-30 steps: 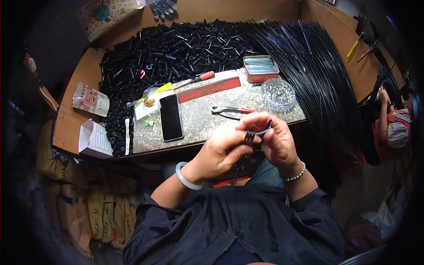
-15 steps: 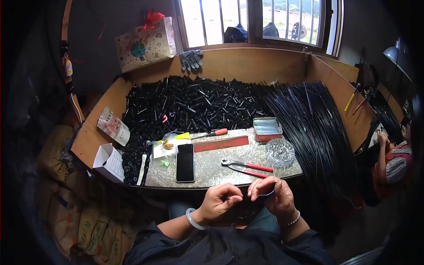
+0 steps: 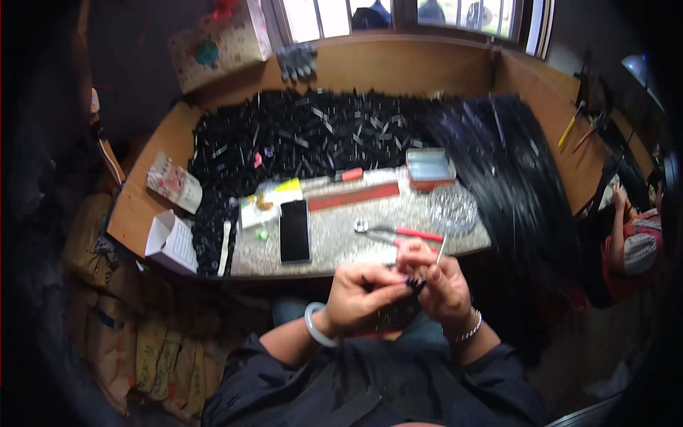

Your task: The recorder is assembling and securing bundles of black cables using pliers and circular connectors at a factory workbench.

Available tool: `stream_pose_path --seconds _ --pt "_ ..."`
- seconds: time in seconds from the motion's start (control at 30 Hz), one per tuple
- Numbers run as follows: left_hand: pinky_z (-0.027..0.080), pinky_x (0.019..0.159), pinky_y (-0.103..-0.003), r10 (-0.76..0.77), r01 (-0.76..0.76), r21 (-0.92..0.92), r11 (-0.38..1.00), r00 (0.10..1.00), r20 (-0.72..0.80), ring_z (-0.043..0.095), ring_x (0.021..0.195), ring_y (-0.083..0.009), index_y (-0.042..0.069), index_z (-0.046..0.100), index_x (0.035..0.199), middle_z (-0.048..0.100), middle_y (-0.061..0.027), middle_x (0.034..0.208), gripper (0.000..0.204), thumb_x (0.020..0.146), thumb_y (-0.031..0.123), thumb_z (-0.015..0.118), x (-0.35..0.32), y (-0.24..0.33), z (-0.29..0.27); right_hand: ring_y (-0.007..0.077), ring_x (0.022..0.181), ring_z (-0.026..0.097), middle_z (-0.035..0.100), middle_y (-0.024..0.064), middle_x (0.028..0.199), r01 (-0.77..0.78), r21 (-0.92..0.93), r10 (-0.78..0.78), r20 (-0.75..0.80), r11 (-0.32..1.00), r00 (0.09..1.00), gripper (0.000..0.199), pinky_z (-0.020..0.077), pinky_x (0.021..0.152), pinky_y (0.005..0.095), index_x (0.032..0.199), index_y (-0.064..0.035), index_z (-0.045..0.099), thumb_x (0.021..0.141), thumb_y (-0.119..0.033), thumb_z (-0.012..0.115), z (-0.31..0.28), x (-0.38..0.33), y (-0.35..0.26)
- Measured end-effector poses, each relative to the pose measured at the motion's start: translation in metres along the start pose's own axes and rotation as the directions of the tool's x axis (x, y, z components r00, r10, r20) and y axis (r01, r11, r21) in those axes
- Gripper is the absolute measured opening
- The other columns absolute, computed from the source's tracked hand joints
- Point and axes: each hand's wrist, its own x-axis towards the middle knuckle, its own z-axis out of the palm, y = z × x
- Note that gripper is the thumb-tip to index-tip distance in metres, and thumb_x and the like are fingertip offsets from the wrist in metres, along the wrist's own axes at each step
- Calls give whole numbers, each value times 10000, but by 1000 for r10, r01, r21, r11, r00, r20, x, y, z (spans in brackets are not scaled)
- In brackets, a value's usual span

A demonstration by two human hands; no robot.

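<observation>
My left hand (image 3: 361, 293), with a pale bangle at the wrist, is closed in a pinch on a small black piece (image 3: 413, 282). Fingertips of both hands meet at that piece, just in front of the table's near edge. My right hand (image 3: 447, 288), wearing a beaded bracelet, is closed too. A thin pale stick (image 3: 442, 249) stands up from its fingers. Motion blur hides the exact shape of the black piece. Just beyond the hands lie end-cutting pliers (image 3: 416, 233) with red handles, on the speckled board (image 3: 334, 249).
Beyond the board spread a heap of short black tubes (image 3: 306, 132) and long black rods (image 3: 498, 156). Around the board are a phone (image 3: 294, 231), red-handled tool (image 3: 351, 174), tin of thin sticks (image 3: 430, 171), coiled clear strand (image 3: 453, 209) and white box (image 3: 171, 242). Another person (image 3: 633, 242) sits right.
My left hand has moved right until its fingertips meet my right hand's, with the black piece between them. The whole view has shifted, so the table appears higher.
</observation>
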Motion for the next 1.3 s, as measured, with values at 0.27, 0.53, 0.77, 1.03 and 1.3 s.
stream_pose_path --seconds 0.27,0.53,0.77,1.03,1.3 --pt "363 578 -163 54 -45 -201 979 998 40 457 639 -6 6 546 1003 545 15 796 223 822 69 659 2 -5 -12 167 931 479 509 112 989 -43 60 44 -10 997 999 337 386 843 291 1010 -2 577 889 -316 550 9 10 5" --pt "297 453 -140 51 -47 -157 986 998 22 403 534 -25 16 508 916 489 -35 822 155 867 132 599 6 5 -12 108 844 520 544 52 908 -50 156 47 22 987 999 151 429 782 247 919 -22 519 869 -137 603 3 5 15" --pt "274 439 -159 -12 19 -188 982 999 40 372 547 -37 16 501 855 463 -41 786 151 865 148 573 5 16 -8 102 802 502 535 56 867 -66 125 52 108 990 993 169 424 738 240 883 -30 496 893 -181 569 3 7 15" --pt "259 441 -174 20 -16 -195 981 1000 17 346 502 -45 23 501 849 461 -44 761 164 852 166 582 4 11 -3 94 807 491 522 43 850 -69 205 29 190 976 981 213 407 747 238 876 -33 497 821 -148 667 -1 8 11" --pt "253 415 -181 -9 2 -127 992 998 -61 364 449 -22 25 498 848 482 -3 681 72 869 85 532 3 10 -6 120 837 527 564 42 836 -50 -180 61 55 982 997 238 430 760 275 874 -32 546 722 -30 730 7 11 4"
